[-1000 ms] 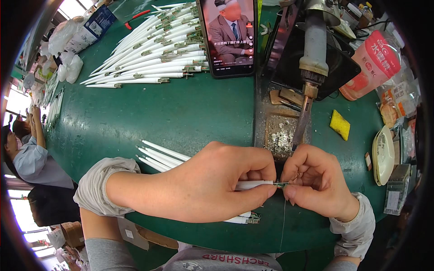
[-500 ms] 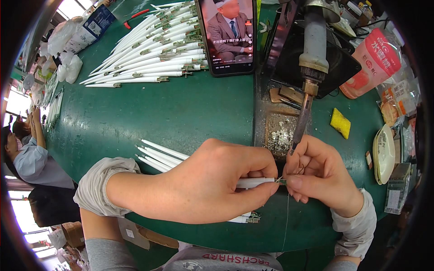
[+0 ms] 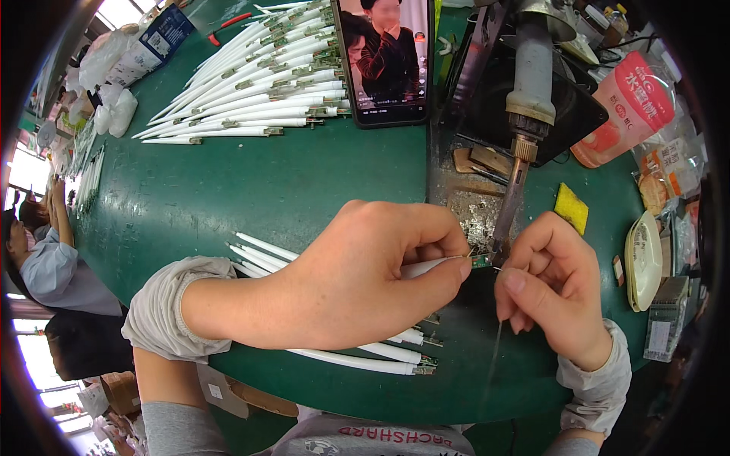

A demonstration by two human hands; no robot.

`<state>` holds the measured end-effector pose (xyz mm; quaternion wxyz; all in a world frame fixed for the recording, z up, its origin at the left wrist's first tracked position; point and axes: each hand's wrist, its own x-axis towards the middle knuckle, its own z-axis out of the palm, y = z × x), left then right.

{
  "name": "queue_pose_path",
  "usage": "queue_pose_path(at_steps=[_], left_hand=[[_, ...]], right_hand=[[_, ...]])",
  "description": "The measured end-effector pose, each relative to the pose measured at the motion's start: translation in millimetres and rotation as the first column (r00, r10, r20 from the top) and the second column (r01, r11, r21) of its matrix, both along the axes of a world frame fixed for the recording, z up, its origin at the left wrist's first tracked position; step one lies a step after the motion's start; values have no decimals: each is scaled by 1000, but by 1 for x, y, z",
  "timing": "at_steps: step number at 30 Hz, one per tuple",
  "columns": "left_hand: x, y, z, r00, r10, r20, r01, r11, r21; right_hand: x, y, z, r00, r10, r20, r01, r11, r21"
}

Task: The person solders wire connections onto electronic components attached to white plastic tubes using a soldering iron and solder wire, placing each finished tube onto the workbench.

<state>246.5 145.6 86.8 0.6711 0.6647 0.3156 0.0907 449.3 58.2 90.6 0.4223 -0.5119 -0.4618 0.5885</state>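
Furniture: 1 green worktable, surface scuffed, near edge appearing curved through the lens. Windows: bright panes beyond the worktable's left side, washed out to white; further panes past its far left corner. Light: pale sheen on the worktable's left part. Floor: dark green, below the worktable's near edge.

Two pale grey cuffs, wrinkled, edges gathered; grey top (red lettering, white print on front).
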Motion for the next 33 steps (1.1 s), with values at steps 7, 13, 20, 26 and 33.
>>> queue_pose_path(at_steps=[7,13,20,26,33], left_hand=[[1,-1,0,999,-7,54,7,1000,13],[0,0,-1,994,-10,112,2,997,72],[2,-1,-2,985,-17,172,9,999,50],[-3,0,1,990,-26,142,26,1000,-2],[-3,-1,-1,993,-30,117,21,997,76]], right_hand=[[-10,-5,-6,993,-73,88,58,985,164],[-12,-4,-10,993,-110,35,101,978,183],[-13,-6,-9,992,-123,21,116,971,208],[-14,-6,-11,993,-116,33,106,968,226],[-8,-5,-15,994,-110,-18,111,972,208]])
